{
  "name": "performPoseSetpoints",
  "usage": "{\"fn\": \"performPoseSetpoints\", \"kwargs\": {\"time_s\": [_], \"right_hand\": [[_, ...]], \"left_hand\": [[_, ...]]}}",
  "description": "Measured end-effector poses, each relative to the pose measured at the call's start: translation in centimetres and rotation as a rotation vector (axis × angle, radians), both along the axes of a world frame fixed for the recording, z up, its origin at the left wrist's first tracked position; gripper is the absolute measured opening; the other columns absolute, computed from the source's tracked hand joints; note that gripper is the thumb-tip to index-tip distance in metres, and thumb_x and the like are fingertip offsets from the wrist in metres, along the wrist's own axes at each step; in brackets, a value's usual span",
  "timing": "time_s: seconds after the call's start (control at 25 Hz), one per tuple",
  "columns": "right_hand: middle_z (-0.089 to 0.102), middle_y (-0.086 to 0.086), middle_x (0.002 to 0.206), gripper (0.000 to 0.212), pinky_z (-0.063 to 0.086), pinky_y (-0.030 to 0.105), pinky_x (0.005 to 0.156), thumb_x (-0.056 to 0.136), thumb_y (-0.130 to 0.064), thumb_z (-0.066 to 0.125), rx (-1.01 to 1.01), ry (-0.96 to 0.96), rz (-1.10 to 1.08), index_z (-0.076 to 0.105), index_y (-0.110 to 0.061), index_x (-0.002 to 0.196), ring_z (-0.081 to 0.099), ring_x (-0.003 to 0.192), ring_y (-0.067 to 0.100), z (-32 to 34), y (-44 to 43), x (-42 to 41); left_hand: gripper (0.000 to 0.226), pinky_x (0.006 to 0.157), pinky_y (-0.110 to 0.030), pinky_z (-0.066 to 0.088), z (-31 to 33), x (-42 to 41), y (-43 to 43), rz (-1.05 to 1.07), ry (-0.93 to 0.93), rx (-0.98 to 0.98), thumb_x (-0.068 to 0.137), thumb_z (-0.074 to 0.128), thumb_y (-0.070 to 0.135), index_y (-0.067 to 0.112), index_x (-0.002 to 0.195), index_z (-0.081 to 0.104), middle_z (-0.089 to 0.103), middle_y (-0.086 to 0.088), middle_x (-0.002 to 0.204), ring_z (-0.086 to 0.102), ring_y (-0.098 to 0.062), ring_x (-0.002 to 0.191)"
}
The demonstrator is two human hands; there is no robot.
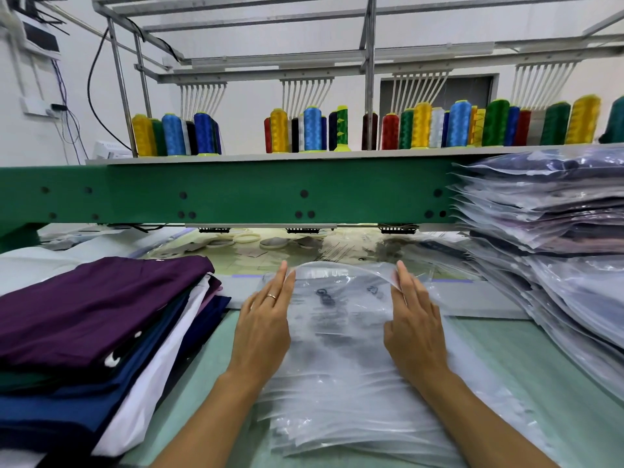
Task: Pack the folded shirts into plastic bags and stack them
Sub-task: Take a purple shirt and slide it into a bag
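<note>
From the head: pale green table top (557, 383) below and to either side of the fingers, ending at a grey strip just past the fingertips. Beyond the fingertips, a green machine beam (236, 194) across nearly the whole width, with a shelf of coloured thread cones (312, 130) above it, a grey metal frame (369, 55) overhead and a white wall behind.

Left of the left fingers, a stack of folded shirts (94, 325), purple on top, navy and white beneath. Right of the right fingers, a tall stack of packed bags (547, 231). Under both palms, a pile of empty bags (354, 417).

Left hand (266, 319), with a ring (271, 296) on one finger, and right hand (417, 319) both palm-down, fingers nearly straight. Each pinches the far edge of the top bag (341, 298) at the fingertips and holds that edge arched up off the pile between them.

Thumbs veiled by the film, hard to make out. Print on the top bag blurred, unreadable. Folded shirts cut off by the left and bottom edges, packed bags by the right edge. Small clutter under the beam, past the fingertips, too dim to name.
</note>
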State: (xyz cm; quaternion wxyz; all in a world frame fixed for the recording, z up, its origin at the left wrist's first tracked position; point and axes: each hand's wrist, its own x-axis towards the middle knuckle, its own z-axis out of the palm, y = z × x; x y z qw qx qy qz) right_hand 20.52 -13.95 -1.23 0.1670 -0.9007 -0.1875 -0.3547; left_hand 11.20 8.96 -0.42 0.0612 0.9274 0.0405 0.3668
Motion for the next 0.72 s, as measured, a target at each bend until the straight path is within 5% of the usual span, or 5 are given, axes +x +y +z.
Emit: {"fn": "performPoseSetpoints", "kwargs": {"time_s": [0.24, 0.32, 0.44, 0.56, 0.72], "right_hand": [[0.052, 0.016, 0.144, 0.064, 0.045, 0.044, 0.1, 0.073, -0.004, 0.069, 0.089, -0.042, -0.062, 0.057, 0.001, 0.136, 0.049, 0.13, 0.033, -0.6, 0.0, 0.6], [0.062, 0.01, 0.118, 0.034, 0.046, 0.043, 0.088, 0.074, -0.006, 0.073, 0.151, -0.101, -0.084, 0.074, -0.007, 0.109, 0.055, 0.111, 0.032, -0.7, -0.6, 1.0], [0.058, 0.004, 0.098, 0.027, 0.044, 0.04, 0.076, 0.064, 0.008, 0.07, 0.183, -0.191, 0.004, 0.067, -0.017, 0.075, 0.056, 0.095, 0.03, -0.6, -1.0, 1.2], [0.047, -0.007, 0.08, 0.045, 0.043, 0.038, 0.066, 0.056, 0.014, 0.06, 0.139, -0.16, 0.143, 0.051, -0.021, 0.082, 0.051, 0.075, 0.025, -0.3, -0.6, 0.8], [0.051, -0.013, 0.087, 0.041, 0.04, 0.033, 0.078, 0.075, -0.003, 0.061, -0.065, 0.109, 0.205, 0.064, -0.029, 0.107, 0.054, 0.084, 0.019, -0.8, -0.6, 0.9]], "left_hand": [[0.088, 0.115, -0.046, 0.04, 0.2, 0.1, -0.3, 0.037, -0.118, 0.03, 0.072, 0.049, -0.021, 0.016, 0.151, 0.045, 0.031, 0.001, 0.164, 0.045, -0.019, 0.142], [0.064, 0.091, -0.045, 0.056, 0.1, 0.1, -0.1, 0.052, -0.198, -0.047, 0.067, 0.055, -0.023, 0.017, 0.116, 0.062, 0.071, -0.004, 0.12, 0.068, -0.025, 0.103], [0.05, 0.06, -0.039, 0.047, -0.1, 0.1, 0.4, 0.093, -0.142, -0.173, 0.068, 0.055, -0.019, 0.02, 0.099, 0.047, 0.063, 0.001, 0.076, 0.059, -0.029, 0.069], [0.057, 0.061, -0.032, 0.041, -0.5, 0.3, 0.7, 0.033, -0.025, -0.17, 0.07, 0.054, -0.015, 0.026, 0.109, 0.047, 0.06, 0.008, 0.095, 0.054, -0.021, 0.083], [0.072, 0.107, -0.037, 0.039, -1.6, 0.8, 1.2, -0.107, 0.378, -0.114, 0.09, 0.049, 0.003, 0.04, 0.149, 0.035, 0.036, 0.016, 0.156, 0.035, -0.015, 0.138]]}}
